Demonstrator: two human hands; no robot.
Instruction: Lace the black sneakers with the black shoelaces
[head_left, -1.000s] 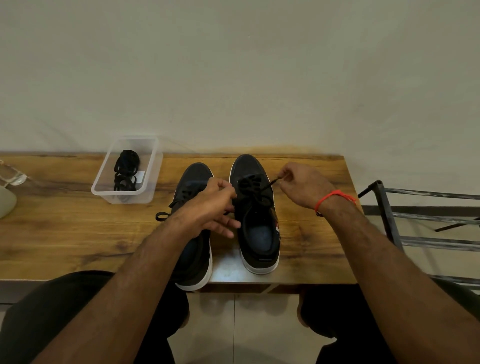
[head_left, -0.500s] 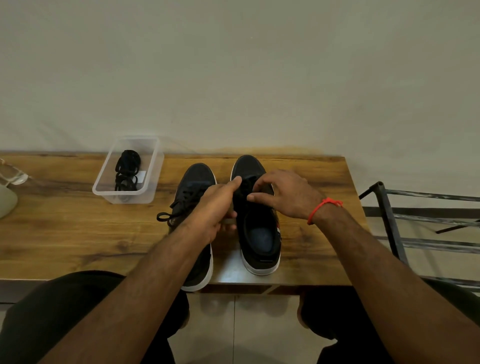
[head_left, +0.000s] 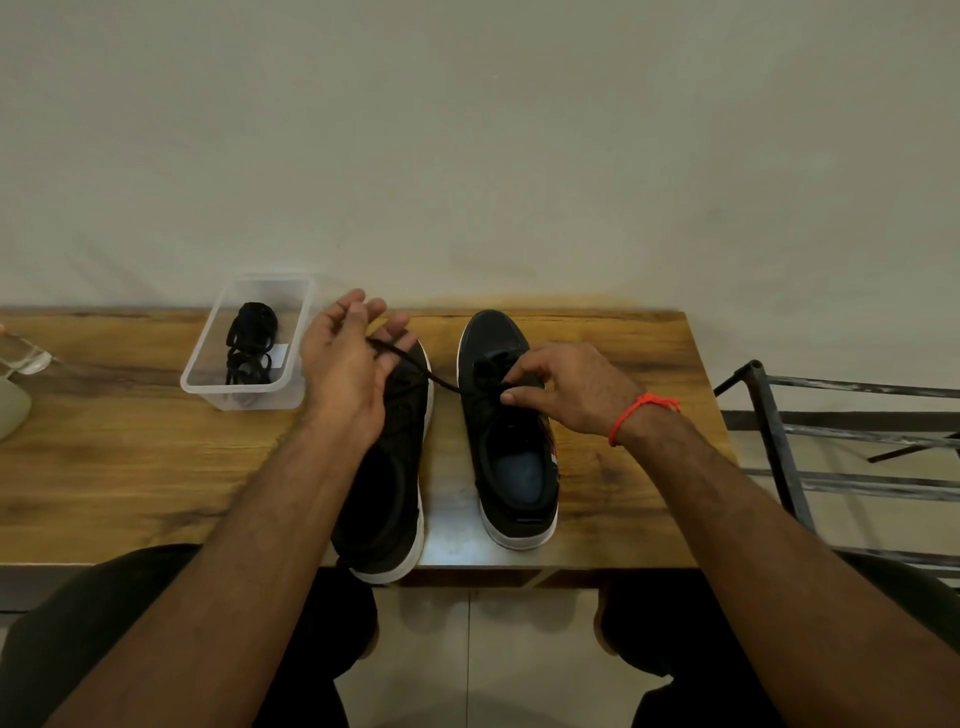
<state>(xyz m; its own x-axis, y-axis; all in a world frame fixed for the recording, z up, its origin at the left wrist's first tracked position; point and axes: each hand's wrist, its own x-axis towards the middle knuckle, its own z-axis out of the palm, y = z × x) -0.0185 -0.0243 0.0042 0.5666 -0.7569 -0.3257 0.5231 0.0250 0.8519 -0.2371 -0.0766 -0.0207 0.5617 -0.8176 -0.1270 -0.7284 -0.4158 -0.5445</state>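
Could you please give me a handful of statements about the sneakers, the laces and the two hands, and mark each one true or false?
1. A black lace runs taut from the left hand across to the right sneaker. True.
2. The clear plastic container sits to the right of both sneakers. False: it sits to their left, near the table's far edge.
3. The right hand rests on the laced part of the right sneaker. True.
4. The container holds nothing. False: a bundle of black laces lies in it.
5. The left sneaker sticks out past the near edge of the wooden table. True.
6. An orange thread is tied round the left wrist. False: it is on the right wrist.
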